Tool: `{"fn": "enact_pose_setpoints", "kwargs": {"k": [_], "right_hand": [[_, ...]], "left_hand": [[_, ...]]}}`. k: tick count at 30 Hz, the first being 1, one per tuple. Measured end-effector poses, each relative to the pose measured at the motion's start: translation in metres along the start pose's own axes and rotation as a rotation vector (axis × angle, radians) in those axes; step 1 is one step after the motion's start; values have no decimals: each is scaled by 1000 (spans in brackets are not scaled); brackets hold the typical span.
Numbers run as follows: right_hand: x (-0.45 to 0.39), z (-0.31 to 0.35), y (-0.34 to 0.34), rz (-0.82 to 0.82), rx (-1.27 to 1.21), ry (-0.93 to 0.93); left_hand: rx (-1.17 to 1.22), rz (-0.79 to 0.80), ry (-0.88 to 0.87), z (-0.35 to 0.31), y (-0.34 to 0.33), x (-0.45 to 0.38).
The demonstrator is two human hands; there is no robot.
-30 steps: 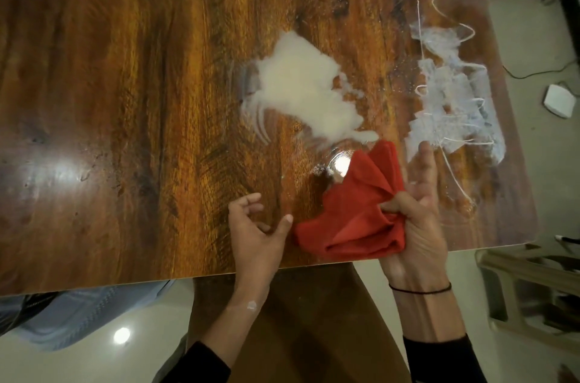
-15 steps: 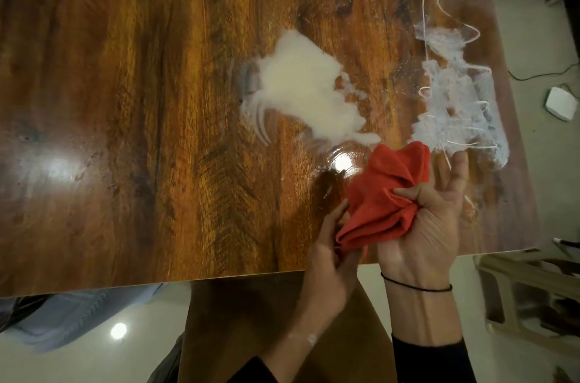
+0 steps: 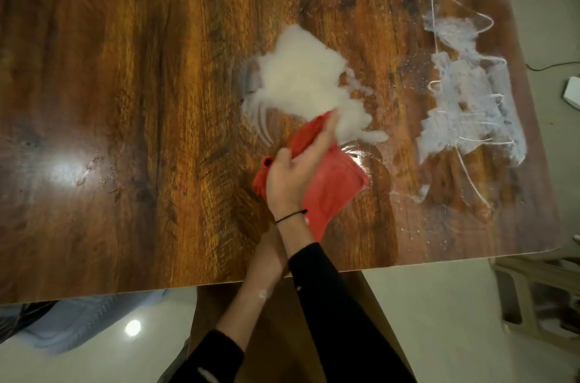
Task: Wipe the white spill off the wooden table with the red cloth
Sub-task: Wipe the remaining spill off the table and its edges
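- Head view: right hand [image 3: 290, 177] lies flat on the red cloth [image 3: 332, 185], fingers stretched and pressing. The left hand is hidden under that wrist, so I cannot tell its state.
- Cloth touches the near edge of the white spill [image 3: 301, 81] on the wooden surface [image 3: 125, 100].
- Judged light, soft and quick to bunch; best held with the palm over the folded middle.
- No legible writing or brand.

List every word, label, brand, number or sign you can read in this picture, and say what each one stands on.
None: no readable text anywhere in the head view.
The brown wooden table and the crumpled red cloth carry no print.
The thin white lines across the bluish-white smear are loose squiggles, not letters.
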State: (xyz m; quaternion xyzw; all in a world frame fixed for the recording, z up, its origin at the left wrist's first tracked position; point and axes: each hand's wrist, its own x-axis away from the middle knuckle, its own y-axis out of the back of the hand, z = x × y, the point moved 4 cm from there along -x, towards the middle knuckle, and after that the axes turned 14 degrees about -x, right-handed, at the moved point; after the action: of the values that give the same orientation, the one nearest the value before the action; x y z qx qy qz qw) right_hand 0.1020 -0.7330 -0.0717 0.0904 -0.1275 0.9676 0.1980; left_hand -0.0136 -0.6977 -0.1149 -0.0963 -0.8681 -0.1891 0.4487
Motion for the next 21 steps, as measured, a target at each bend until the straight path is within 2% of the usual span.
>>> {"fn": "enact_pose_setpoints", "kwargs": {"k": [2, 4, 5, 7, 9, 10, 12, 15, 17, 19, 21], "right_hand": [[5, -13, -13, 229, 214, -9], [9, -23, -11, 415, 418, 45], [7, -26, -2, 425, 528, 122], [-1, -28, 17, 355, 778, 271], [-6, -31, 22, 299, 969, 282], [-8, -35, 22, 300, 1045, 263], [-10, -45, 21, 302, 1151, 268], [-8, -59, 28, 291, 1266, 343], [-5, -63, 33, 268, 1331, 403], [-5, -66, 32, 282, 1354, 425], [-4, -67, 27, 317, 1370, 434]], "left_hand": [[-347, -90, 66, 17, 34, -6], [-441, -241, 92, 32, 77, -15], [-431, -301, 61, 33, 96, -18], [-424, -536, -35, 23, 127, -20], [-398, -768, -190, 5, 146, -23], [-370, -831, -266, -5, 153, -28], [-362, -820, -407, -25, 157, -43], [-436, -699, -567, -42, 157, -65], [-470, -777, -591, -41, 166, -70], [-485, -936, -527, -33, 181, -74], [-549, -1003, -454, -28, 197, -79]]}}
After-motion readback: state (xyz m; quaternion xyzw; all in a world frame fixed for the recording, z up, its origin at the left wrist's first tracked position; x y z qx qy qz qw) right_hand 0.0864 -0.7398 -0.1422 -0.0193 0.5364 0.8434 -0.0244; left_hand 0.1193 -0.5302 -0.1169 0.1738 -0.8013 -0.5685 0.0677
